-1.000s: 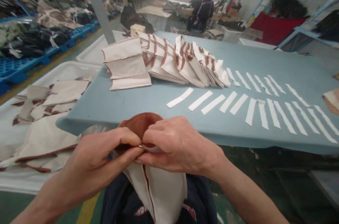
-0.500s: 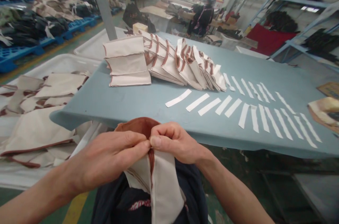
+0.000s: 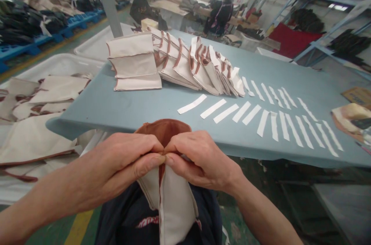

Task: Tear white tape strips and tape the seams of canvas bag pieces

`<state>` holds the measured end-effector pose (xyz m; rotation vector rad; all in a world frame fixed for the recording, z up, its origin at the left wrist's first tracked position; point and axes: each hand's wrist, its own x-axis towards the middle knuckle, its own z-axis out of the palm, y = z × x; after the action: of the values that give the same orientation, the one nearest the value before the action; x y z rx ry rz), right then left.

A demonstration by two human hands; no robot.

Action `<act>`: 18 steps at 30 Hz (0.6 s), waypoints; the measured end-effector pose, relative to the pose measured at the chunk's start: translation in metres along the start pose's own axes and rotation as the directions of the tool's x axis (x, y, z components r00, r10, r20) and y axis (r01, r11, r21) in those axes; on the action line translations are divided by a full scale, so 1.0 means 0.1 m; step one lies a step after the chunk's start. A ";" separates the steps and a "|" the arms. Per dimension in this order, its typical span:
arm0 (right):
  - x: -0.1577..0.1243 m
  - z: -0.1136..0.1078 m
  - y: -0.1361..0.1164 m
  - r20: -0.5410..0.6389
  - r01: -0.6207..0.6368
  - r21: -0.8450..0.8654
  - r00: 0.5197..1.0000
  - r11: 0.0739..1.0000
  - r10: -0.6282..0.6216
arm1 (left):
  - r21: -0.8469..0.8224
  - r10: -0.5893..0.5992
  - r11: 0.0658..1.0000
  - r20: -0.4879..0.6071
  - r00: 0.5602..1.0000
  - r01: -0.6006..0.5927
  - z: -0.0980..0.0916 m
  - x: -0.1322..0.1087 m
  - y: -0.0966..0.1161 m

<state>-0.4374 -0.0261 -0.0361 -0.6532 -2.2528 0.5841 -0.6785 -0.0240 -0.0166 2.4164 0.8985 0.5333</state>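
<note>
A cream fabric piece (image 3: 176, 206) with brown edging and a brown inner side hangs in front of my dark clothing. My left hand (image 3: 124, 164) pinches its upper edge from the left. From the right, my right hand (image 3: 199, 160) pinches the same edge, and the two thumbs and fingertips meet at the brown seam. The fabric's brown inside (image 3: 164, 129) shows open beyond the fingers. What lies between the fingertips is too small to make out.
A blue-green table (image 3: 139, 108) bears a row of cream fabric pieces (image 3: 135, 61) and several white strips (image 3: 226, 113). White bins (image 3: 58, 59) with more fabric stand at the left. Farther back a person (image 3: 218, 15) in dark clothing is beside other tables.
The view has shifted slightly. Both hands still pinch the fabric, with my right hand's knuckles turned higher, and the brown inner side is opened wider behind them.
</note>
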 end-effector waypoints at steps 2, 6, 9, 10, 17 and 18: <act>-0.03 0.04 0.07 -0.055 0.035 -0.038 0.998 0.999 -0.037 | -0.034 0.067 0.997 0.030 0.997 -0.066 0.02 0.06 -0.01; -0.09 0.08 0.19 -0.073 0.038 -0.031 0.997 0.999 -0.040 | -0.118 0.137 0.983 -0.044 0.990 -0.141 0.08 0.13 -0.02; -0.08 0.09 0.18 -0.051 -0.037 0.089 0.998 0.995 0.042 | -0.205 0.109 0.971 -0.078 0.991 -0.123 0.12 0.13 0.03; -0.06 0.08 0.16 -0.036 -0.070 0.184 0.996 0.981 0.078 | -0.231 0.095 0.967 -0.079 0.992 -0.111 0.13 0.13 0.04; 0.11 0.03 0.05 0.125 -0.326 0.595 0.940 0.734 0.317 | -0.444 -0.009 0.891 -0.217 0.976 -0.091 0.23 0.13 0.09; 0.12 0.04 0.06 0.138 -0.352 0.617 0.929 0.704 0.344 | -0.467 -0.026 0.881 -0.215 0.976 -0.080 0.25 0.15 0.08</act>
<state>-0.4457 -0.0156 -0.0358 -0.7140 -1.7583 1.4647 -0.6514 -0.0273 -0.0291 1.9494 0.7146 0.9251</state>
